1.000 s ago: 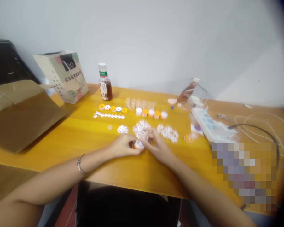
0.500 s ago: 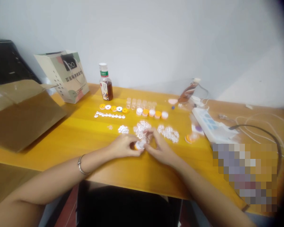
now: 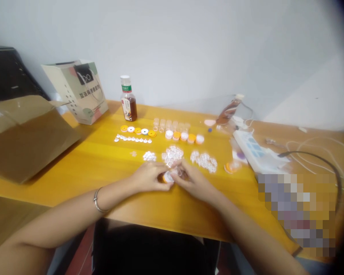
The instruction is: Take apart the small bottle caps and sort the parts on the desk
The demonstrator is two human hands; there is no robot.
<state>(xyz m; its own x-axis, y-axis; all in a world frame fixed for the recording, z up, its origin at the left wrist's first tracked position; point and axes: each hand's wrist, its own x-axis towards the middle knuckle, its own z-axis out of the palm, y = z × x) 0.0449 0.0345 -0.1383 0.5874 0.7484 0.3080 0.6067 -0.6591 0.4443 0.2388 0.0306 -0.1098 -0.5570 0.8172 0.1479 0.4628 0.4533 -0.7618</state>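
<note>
My left hand (image 3: 150, 176) is closed around a small round orange-and-white piece (image 3: 167, 177), held just above the table near its front edge. My right hand (image 3: 191, 178) is closed at the piece's other side, its thumb and fingers pinching a clear part there. Fingers and motion blur hide exactly how the parts meet. Just beyond my hands lies a pile of white lacy plastic pieces (image 3: 172, 153), with more white openwork pieces (image 3: 207, 162) to the right. To the left sits a heap of small white discs (image 3: 149, 156).
Behind are rows of orange and white rings (image 3: 138, 131), small white pieces (image 3: 133, 139), orange and white caps (image 3: 176, 135) and clear cups (image 3: 168, 125). A bottle (image 3: 128, 103), paper bag (image 3: 83, 91) and cardboard box (image 3: 31, 141) stand left; a power strip (image 3: 249, 152) lies right.
My right hand has moved slightly left, and its fingers have closed in on the piece. My left hand stays almost still, with the piece in its grip.
</note>
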